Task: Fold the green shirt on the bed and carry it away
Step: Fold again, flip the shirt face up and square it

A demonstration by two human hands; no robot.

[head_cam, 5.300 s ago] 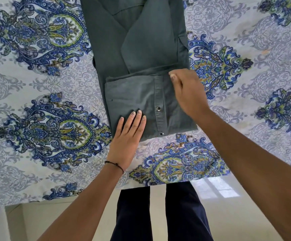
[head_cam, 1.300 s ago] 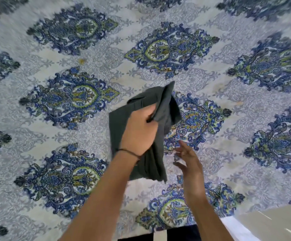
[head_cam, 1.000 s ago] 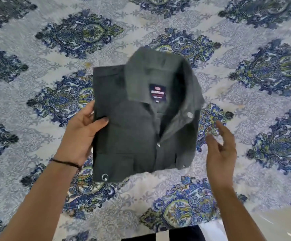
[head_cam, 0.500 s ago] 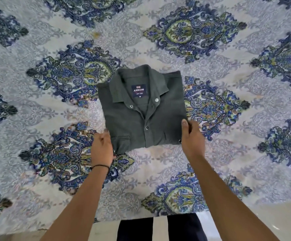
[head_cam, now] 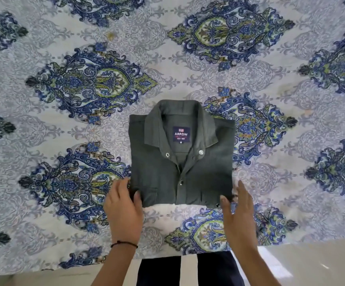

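Observation:
The green shirt (head_cam: 188,166) lies folded into a neat square on the bed (head_cam: 43,141), collar up and away from me, with a dark label showing inside the neck. My left hand (head_cam: 124,211) rests at the shirt's near left corner, fingers spread, the thumb touching the fabric edge. My right hand (head_cam: 237,213) is at the near right corner, fingers apart, thumb tip at the fabric by a snap button. Neither hand grips the shirt.
The bed carries a pale sheet with large blue and green paisley medallions. Its near edge (head_cam: 208,252) runs across the bottom of the view, with light floor (head_cam: 312,265) beyond and my dark trouser legs (head_cam: 188,271) standing against it.
The shirt was lifted, turned collar-side up and laid flat on the bed. Both hands have since eased off its near corners and opened.

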